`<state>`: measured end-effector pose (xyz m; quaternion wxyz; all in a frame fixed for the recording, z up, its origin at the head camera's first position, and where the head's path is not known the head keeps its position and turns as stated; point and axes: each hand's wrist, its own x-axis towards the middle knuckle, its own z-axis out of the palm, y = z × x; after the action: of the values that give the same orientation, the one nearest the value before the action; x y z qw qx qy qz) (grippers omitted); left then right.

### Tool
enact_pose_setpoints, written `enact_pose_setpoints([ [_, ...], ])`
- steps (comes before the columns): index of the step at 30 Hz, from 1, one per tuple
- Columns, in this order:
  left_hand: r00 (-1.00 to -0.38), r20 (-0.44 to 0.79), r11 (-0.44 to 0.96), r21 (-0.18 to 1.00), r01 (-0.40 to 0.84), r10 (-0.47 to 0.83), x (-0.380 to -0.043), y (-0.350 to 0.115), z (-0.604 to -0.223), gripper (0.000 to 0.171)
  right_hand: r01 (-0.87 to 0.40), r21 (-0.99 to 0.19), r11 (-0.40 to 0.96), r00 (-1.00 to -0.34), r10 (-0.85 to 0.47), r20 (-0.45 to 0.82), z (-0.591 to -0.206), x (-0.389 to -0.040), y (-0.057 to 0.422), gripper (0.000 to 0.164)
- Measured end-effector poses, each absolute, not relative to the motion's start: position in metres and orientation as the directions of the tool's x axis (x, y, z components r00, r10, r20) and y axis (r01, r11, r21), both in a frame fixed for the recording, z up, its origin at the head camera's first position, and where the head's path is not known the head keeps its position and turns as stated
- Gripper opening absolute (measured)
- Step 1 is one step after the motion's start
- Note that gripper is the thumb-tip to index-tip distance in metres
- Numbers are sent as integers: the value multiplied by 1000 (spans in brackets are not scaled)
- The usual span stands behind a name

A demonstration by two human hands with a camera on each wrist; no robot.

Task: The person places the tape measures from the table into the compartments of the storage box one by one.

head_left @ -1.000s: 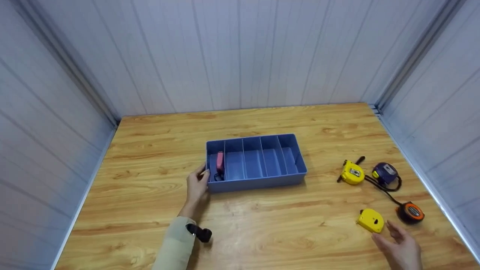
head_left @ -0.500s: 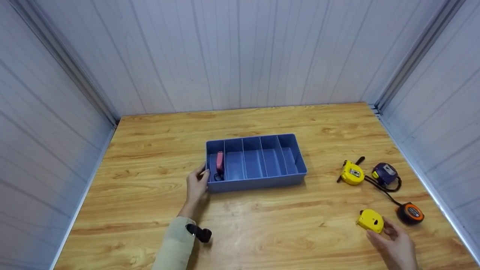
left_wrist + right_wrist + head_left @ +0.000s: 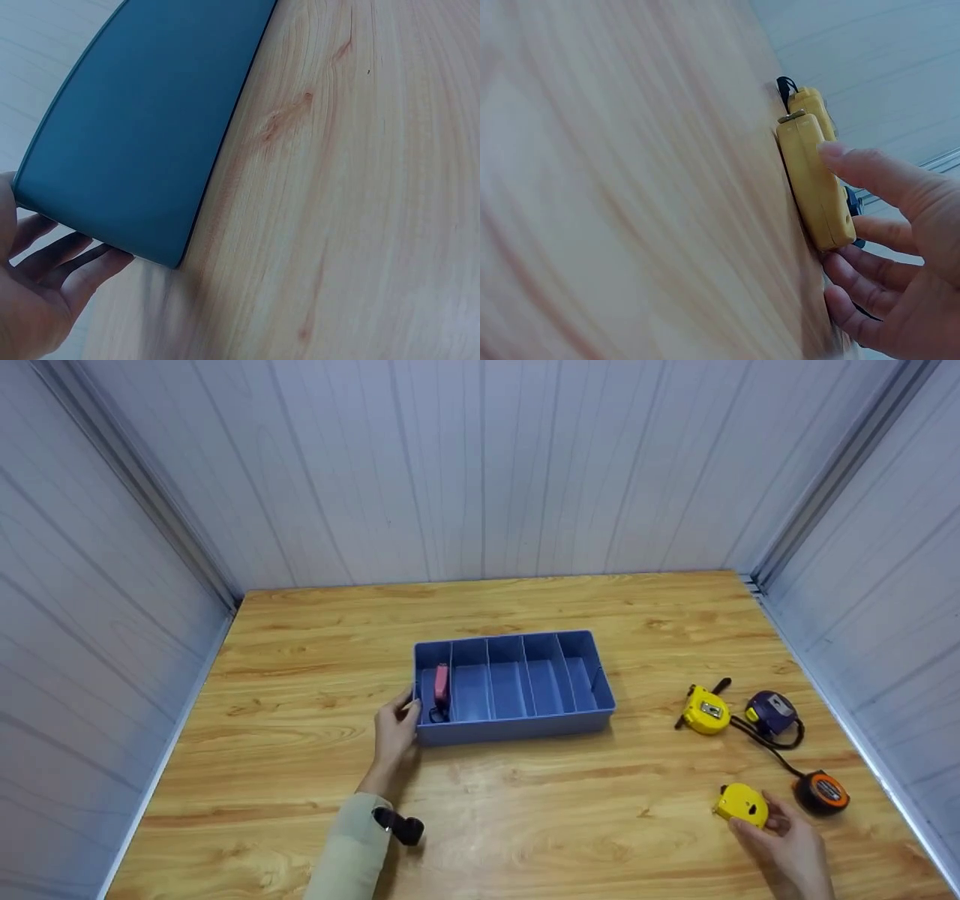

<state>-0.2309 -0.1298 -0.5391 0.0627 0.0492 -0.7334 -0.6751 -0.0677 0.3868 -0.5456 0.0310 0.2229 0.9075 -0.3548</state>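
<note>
A blue divided box (image 3: 517, 727) sits mid-table, slightly angled. My left hand (image 3: 394, 733) holds its left end, thumb near the rim; in the left wrist view, the fingers (image 3: 94, 274) press against the end wall. Inside the leftmost compartment stands a narrow pink item (image 3: 441, 682) with a black loop, its kind unclear. At lower right, my right hand (image 3: 791, 844) grips a yellow tape measure (image 3: 741, 804) lying on the table. The right wrist view shows the thumb on the upper part of its case (image 3: 810, 180) and fingers around the near end.
Beyond the right hand lie another yellow tape measure (image 3: 706, 710), a dark purple one (image 3: 772, 712) and a black-and-orange one (image 3: 823, 792), with black cords among them. Pale panel walls (image 3: 480, 472) enclose the wooden table (image 3: 540, 825) at the back and sides.
My right hand has moved slightly left and closed its fingers and thumb on the nearer yellow tape measure. The left hand stays on the box.
</note>
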Motion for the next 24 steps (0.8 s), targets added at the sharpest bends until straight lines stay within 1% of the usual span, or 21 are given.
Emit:
enact_pose_setpoints([
  [4, -986, 32, 94, 995, 16, -166, -233, -130, -543, 38, 427, -637, 642, -898, 380, -219, -546, -68, 387, 89],
  [11, -983, -3, 37, 999, -10, -182, -233, -128, -543, 39, 455, -641, 618, -887, 378, -265, -544, -72, 388, 95],
  [16, -986, -2, 34, 999, -8, -170, -233, -129, -543, 39, 472, -632, 615, -878, 394, -273, -545, -75, 386, 97],
  [19, -986, 9, 57, 998, 0, -167, -233, -129, -543, 39, 461, -624, 631, -881, 408, -238, -546, -74, 385, 94],
  [24, -985, 36, 67, 997, 25, -168, -232, -129, -543, 38, 374, -609, 700, -916, 380, -126, -550, -74, 386, 84],
])
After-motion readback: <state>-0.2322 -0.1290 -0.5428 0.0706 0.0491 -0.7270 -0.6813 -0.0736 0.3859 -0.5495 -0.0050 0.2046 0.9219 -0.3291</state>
